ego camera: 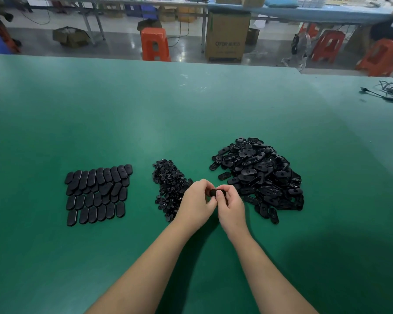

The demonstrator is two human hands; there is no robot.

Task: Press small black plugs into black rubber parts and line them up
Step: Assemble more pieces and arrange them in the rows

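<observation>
Both hands pinch one rubber part [214, 192]: left hand [196, 201], right hand [230, 206]. Likely light, soft, bendy; hold edges, thumb over plug.

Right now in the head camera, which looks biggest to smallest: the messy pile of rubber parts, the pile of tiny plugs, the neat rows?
1. Messy pile of rubber parts.
2. Neat rows, covering slightly less table.
3. Pile of tiny plugs, partly hidden by the left hand.
</observation>
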